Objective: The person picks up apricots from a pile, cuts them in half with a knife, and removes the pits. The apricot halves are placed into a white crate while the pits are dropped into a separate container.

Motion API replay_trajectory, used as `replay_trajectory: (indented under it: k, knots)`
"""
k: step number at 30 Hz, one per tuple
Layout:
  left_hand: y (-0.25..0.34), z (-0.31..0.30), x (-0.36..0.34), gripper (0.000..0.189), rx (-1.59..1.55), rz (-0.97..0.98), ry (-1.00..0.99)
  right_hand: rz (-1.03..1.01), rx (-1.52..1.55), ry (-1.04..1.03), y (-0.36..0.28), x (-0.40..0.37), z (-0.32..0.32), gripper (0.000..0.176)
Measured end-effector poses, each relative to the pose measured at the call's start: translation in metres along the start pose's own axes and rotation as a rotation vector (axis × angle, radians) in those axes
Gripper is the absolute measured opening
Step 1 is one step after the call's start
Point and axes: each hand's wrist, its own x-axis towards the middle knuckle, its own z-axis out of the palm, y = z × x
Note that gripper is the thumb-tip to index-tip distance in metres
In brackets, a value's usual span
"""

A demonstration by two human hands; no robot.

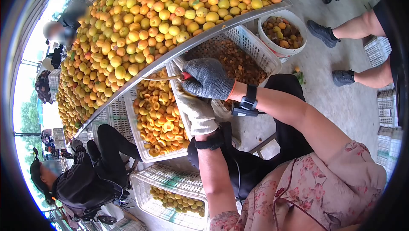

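My right hand [206,77], in a grey knit glove with an orange cuff, is closed around the red handle of a knife [164,78]. The thin blade points left, over the edge of the crate of halved apricots [181,155]. Just below and partly behind it is my left hand [197,111], in a white glove with stained fingers. Its fingers are curled and mostly covered by the grey glove; whatever they hold is hidden. Bright orange apricot halves [162,118] fill much of that crate. Beyond my right hand, a white crate [260,45] holds brown pits [243,63].
A metal-edged table [187,43] heaped with whole apricots [140,22] slopes across the top. A white bucket [266,43] of dark fruit stands at right. Another crate [170,175] holds greenish-yellow fruit below. A seated person [85,188] is at left; another person's legs [358,31] are at right.
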Motion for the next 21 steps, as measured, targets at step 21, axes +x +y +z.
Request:
replay_trajectory:
  k: [21]
  knots:
    - [0.096,-0.039,-0.030,0.054,-0.095,0.375,-0.133,0.447,0.967,-0.080,-0.052,0.061,0.071,0.036]
